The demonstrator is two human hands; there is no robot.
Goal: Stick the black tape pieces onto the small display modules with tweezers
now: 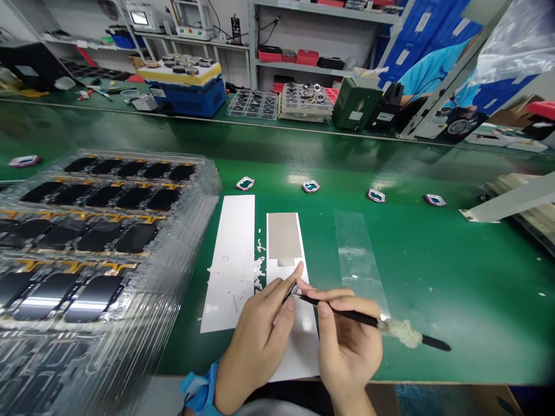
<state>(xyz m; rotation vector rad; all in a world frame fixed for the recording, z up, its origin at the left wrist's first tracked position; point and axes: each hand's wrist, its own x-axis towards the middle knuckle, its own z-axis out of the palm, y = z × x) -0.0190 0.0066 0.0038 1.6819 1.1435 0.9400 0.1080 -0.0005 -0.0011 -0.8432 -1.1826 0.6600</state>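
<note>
Right hand (349,346) gripped tweezers (342,314) pen-style; left hand (255,341) pinched their tip above white sheet (303,349) on bench (433,277). Best done with light pressure, wrists braced.

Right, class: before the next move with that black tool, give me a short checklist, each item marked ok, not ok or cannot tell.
1. Right hand grips the black tool: ok, fingers closed round its shaft.
2. Tool tip meets the left hand at its fingertips: ok.
3. A small piece is pinched there: cannot tell, too small.
4. White sheet under both hands lies flat: ok.
5. Work area free of debris: not ok, white scraps lie beside the sheet.
6. Tray stack of black screens stands apart from the hands: ok, off to the left.
</note>
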